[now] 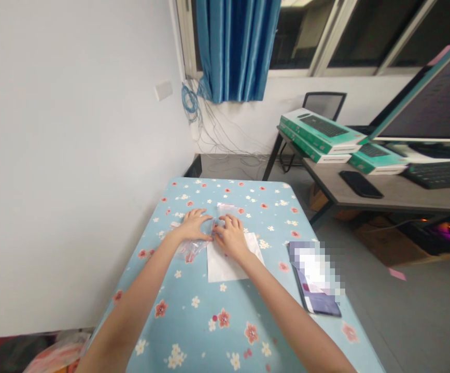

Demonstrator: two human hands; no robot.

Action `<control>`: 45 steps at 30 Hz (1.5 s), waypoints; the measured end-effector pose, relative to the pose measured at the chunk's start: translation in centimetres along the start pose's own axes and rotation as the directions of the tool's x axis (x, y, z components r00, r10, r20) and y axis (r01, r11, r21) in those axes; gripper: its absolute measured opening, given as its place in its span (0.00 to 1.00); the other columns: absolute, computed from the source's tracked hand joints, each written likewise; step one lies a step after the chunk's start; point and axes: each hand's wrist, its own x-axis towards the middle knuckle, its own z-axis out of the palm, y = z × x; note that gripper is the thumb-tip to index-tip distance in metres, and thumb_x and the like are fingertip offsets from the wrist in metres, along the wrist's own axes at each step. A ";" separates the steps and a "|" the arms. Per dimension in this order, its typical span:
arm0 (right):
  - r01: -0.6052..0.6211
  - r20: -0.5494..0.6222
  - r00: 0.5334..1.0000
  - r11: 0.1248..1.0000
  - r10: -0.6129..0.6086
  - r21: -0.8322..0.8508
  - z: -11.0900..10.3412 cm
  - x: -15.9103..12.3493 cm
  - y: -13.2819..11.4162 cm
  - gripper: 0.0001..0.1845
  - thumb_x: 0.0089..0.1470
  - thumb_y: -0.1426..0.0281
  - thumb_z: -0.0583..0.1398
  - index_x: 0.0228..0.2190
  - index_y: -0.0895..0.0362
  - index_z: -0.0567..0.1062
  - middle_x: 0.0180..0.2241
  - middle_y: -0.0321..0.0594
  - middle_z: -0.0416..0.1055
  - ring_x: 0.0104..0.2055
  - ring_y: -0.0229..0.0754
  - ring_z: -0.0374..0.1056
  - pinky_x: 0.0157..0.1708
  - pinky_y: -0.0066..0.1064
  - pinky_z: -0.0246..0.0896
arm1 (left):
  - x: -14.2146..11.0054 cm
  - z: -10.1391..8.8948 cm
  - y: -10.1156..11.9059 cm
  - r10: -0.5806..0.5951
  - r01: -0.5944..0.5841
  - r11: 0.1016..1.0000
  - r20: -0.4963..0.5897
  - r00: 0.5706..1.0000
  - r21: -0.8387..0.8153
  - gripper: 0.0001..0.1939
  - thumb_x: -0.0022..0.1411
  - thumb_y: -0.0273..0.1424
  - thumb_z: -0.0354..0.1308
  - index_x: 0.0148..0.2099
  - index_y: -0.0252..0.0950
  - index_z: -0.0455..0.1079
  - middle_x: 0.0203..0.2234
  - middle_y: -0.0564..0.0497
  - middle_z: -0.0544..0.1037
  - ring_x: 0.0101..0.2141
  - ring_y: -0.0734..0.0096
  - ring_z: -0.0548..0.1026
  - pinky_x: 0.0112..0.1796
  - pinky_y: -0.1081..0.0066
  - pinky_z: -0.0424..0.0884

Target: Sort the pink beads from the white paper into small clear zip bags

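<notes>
My left hand (194, 225) and my right hand (229, 235) rest side by side on a small table with a blue flowered cloth (225, 321). Both hands press down on clear plastic bags (225, 209) that lie between and under the fingers, with fingertips meeting at one bag. The fingers are curled and pinched on the plastic. Another clear bag with reddish bits (189, 249) lies under my left wrist. A white paper sheet (225, 264) lies under my right hand and wrist.
A phone or tablet (318, 290) lies at the table's right edge. A white wall runs along the left. To the right stands a grey desk (365, 199) with green keyboard boxes (322, 135), a black phone (360, 184), a keyboard and a monitor. Cables hang below a blue curtain.
</notes>
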 end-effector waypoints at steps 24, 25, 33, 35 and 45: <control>-0.069 -0.187 0.970 0.913 0.156 0.402 -3.7 -3.0 1.6 0.09 0.54 0.70 0.58 0.35 0.52 0.78 0.43 0.42 0.70 0.49 0.48 0.59 0.52 0.43 0.52 | -6.8 1.8 7.2 -0.100 -0.053 0.964 -0.542 0.834 -0.259 0.31 0.46 0.41 0.68 0.52 0.45 0.63 0.52 0.49 0.70 0.53 0.56 0.65 0.52 0.57 0.57; -0.080 -0.153 0.977 0.918 0.150 0.388 -3.6 -3.6 1.9 0.09 0.53 0.70 0.58 0.35 0.52 0.78 0.44 0.42 0.69 0.50 0.49 0.58 0.51 0.44 0.52 | -6.9 2.4 7.5 -0.110 -0.047 0.964 -0.557 0.823 -0.261 0.31 0.46 0.41 0.68 0.52 0.45 0.63 0.52 0.49 0.70 0.53 0.56 0.65 0.52 0.57 0.57; -0.261 -0.051 0.957 0.927 0.284 0.269 -2.7 -6.6 3.6 0.10 0.52 0.70 0.59 0.36 0.51 0.78 0.46 0.42 0.68 0.51 0.51 0.56 0.49 0.44 0.52 | -6.4 5.0 7.9 -0.142 -0.053 0.957 -0.618 0.773 -0.286 0.32 0.48 0.43 0.66 0.53 0.41 0.60 0.49 0.46 0.72 0.50 0.57 0.67 0.51 0.58 0.59; -0.304 -0.068 0.942 0.923 0.328 0.237 -2.6 -6.8 4.1 0.10 0.52 0.68 0.59 0.37 0.51 0.78 0.46 0.43 0.68 0.51 0.52 0.56 0.47 0.44 0.52 | -6.4 5.3 7.9 -0.155 -0.047 0.952 -0.611 0.776 -0.302 0.32 0.50 0.42 0.65 0.54 0.41 0.59 0.48 0.46 0.72 0.49 0.57 0.67 0.51 0.58 0.60; -0.328 -0.094 0.934 0.931 0.345 0.160 -1.8 -7.0 4.9 0.10 0.53 0.66 0.59 0.37 0.50 0.78 0.44 0.43 0.67 0.50 0.52 0.56 0.45 0.43 0.51 | -6.4 5.5 7.9 -0.143 -0.069 0.937 -0.556 0.819 -0.342 0.29 0.52 0.41 0.63 0.54 0.41 0.59 0.48 0.46 0.71 0.50 0.56 0.66 0.51 0.56 0.61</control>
